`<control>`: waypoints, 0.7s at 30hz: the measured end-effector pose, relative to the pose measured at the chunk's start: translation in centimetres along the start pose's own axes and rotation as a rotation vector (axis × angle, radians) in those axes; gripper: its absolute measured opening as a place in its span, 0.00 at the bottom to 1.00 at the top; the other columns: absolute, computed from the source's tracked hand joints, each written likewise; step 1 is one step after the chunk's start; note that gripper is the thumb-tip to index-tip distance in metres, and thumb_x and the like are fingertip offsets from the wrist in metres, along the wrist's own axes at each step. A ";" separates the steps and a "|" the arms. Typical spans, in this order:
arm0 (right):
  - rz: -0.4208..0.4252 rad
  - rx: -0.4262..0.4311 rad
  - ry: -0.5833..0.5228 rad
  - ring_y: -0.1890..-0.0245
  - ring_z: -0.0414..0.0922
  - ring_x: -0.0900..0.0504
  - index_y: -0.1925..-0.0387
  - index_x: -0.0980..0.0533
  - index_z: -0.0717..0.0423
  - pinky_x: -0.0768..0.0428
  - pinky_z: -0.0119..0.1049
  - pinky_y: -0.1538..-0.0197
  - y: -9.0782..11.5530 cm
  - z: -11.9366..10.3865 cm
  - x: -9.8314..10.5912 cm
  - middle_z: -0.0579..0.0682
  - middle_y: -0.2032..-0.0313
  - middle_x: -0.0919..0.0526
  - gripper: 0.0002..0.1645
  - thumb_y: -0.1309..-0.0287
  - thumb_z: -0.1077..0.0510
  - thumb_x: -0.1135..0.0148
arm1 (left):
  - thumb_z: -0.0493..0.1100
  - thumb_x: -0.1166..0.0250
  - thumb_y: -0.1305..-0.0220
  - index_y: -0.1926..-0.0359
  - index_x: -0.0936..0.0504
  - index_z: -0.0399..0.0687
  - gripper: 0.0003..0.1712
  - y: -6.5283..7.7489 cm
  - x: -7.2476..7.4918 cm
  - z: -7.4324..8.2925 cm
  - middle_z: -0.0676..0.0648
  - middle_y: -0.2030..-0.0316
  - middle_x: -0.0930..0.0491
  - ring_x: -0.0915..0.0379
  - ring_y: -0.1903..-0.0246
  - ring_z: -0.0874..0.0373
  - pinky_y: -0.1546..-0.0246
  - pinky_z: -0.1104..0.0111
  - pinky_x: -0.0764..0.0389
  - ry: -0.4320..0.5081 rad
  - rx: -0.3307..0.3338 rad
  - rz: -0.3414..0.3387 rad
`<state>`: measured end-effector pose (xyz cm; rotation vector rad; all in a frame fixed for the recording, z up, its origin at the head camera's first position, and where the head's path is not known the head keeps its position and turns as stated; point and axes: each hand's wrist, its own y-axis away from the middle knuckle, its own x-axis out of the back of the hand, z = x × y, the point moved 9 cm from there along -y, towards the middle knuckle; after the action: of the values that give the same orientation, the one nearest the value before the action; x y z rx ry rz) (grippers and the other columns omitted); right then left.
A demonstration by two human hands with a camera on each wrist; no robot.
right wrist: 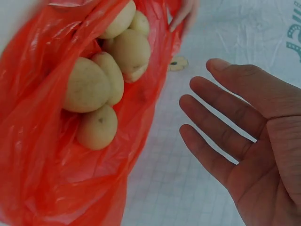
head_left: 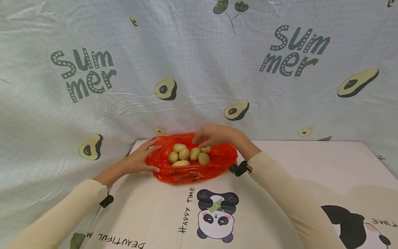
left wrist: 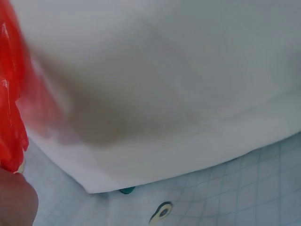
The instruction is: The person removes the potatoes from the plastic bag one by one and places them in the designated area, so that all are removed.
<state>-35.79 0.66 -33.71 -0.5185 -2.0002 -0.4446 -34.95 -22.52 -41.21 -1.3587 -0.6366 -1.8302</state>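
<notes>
A red plastic bag (head_left: pixel 194 176) lies at the far edge of the table with its mouth spread wide. Several yellowish potatoes (head_left: pixel 184 154) sit bunched inside it. My left hand (head_left: pixel 140 159) rests against the bag's left side, its fingers and thumb extended along the rim. Over the back right part of the bag hovers my right hand (head_left: pixel 216 134), overlapping the potatoes' edge in the head view. In the right wrist view this right hand (right wrist: pixel 249 127) has nearly straight fingers and holds nothing, beside the open bag (right wrist: pixel 146 122).
The white table (head_left: pixel 149 207) carries printed pandas and lettering. Behind it hangs a pale cloth (head_left: pixel 199 69) printed with avocados and words, close past the bag. Dark wrist cameras sit on both wrists, the right one (head_left: pixel 238 168) near the bag's right end.
</notes>
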 end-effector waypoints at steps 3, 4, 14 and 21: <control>-0.050 -0.021 -0.010 0.46 0.45 0.17 0.42 0.18 0.53 0.20 0.37 0.41 -1.0 -0.1 -0.2 0.48 0.46 0.14 0.18 0.32 0.61 0.36 | 0.55 0.22 0.45 0.25 0.38 0.36 0.55 0.2 -1.0 -0.8 0.34 0.22 0.53 0.58 0.25 0.30 0.30 0.35 0.45 0.120 0.061 -0.054; -0.064 -0.026 -0.019 0.46 0.46 0.17 0.42 0.18 0.53 0.20 0.37 0.41 -1.3 -0.1 -0.2 0.48 0.46 0.15 0.18 0.32 0.61 0.36 | 0.55 0.23 0.44 0.25 0.40 0.36 0.55 0.2 -1.3 -1.0 0.33 0.22 0.53 0.57 0.25 0.30 0.30 0.36 0.46 0.150 0.078 -0.063; -0.164 -0.052 -0.102 0.46 0.46 0.18 0.42 0.19 0.57 0.21 0.37 0.41 -3.9 1.8 -1.4 0.54 0.45 0.15 0.19 0.34 0.64 0.35 | 0.53 0.23 0.44 0.25 0.39 0.37 0.53 0.7 -2.9 -2.7 0.28 0.25 0.50 0.51 0.28 0.28 0.33 0.34 0.40 0.294 0.180 -0.046; -0.211 -0.134 -0.066 0.45 0.45 0.19 0.41 0.19 0.56 0.21 0.37 0.41 -4.1 4.5 -2.7 0.48 0.47 0.15 0.21 0.35 0.63 0.34 | 0.57 0.25 0.41 0.25 0.38 0.43 0.51 0.8 -3.4 -3.2 0.32 0.29 0.37 0.39 0.32 0.34 0.35 0.40 0.32 0.399 0.281 -0.058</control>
<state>-40.08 -0.92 -38.48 -0.4097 -2.1078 -0.7038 -35.61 -24.46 -45.43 -0.7711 -0.6909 -1.9022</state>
